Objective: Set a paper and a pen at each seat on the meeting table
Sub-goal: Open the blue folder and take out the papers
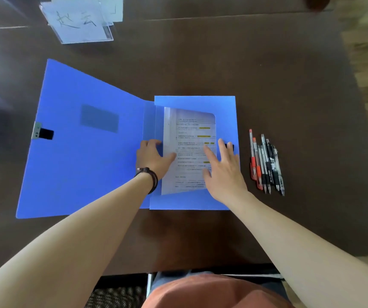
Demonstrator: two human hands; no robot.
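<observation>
Both hands, left hand (150, 157) and right hand (224, 172), hide the paper's (189, 138) blurred text.

Your printed paper (189, 150), white with yellow highlights, lies flat inside the open blue folder (85, 138). Your pens (266, 162), red and black, lie bunched just right of it.

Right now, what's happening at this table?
A person has a blue file box open flat on the dark table. Both hands are on the printed papers inside it: left hand at their left edge, right hand spread on top. A bunch of pens lies untouched to the right.
</observation>
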